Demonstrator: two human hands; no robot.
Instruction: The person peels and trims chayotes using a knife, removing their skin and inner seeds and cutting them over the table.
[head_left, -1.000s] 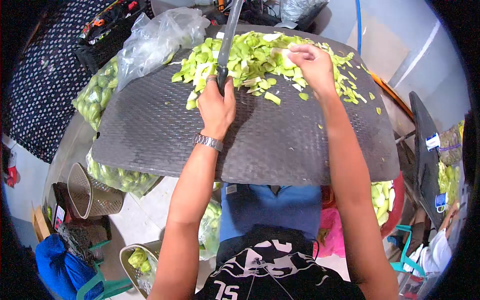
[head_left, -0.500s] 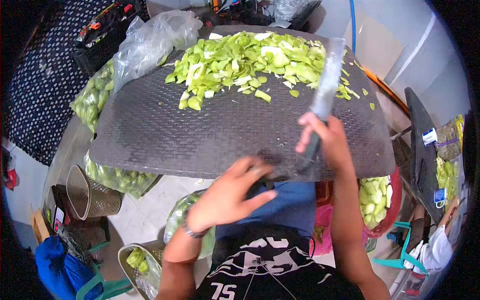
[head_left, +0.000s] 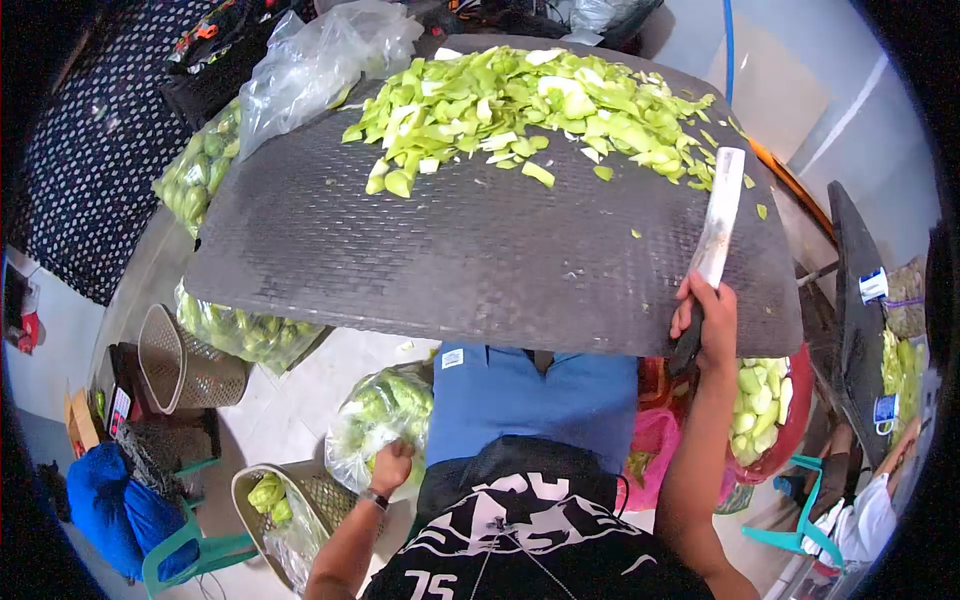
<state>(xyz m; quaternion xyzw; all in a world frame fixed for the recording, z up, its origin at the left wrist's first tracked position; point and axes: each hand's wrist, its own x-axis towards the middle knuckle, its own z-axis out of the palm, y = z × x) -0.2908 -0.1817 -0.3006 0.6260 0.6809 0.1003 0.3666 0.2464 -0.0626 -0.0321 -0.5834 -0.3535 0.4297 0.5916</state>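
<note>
My right hand (head_left: 708, 318) is closed around the black handle of a large knife (head_left: 720, 225), its wide pale blade pointing up over the right side of the dark woven-pattern table (head_left: 460, 270). Low on the left, my left hand (head_left: 392, 466) is at a clear plastic bag (head_left: 365, 425) of green chayotes standing on the floor. Its fingers curl down against the bag; what they hold, if anything, is hidden. A heap of green peelings (head_left: 530, 105) covers the table's far side.
A red basin (head_left: 797, 400) holds peeled pieces below the table's right edge. At left are a woven basket (head_left: 190, 365), another basket (head_left: 245, 490) with chayotes, and more filled bags (head_left: 250, 335). A person's white sleeve (head_left: 868, 520) shows at far right.
My left hand has gone from near the table's front edge down to the bag on the floor. My right hand has moved right and lower with the knife.
</note>
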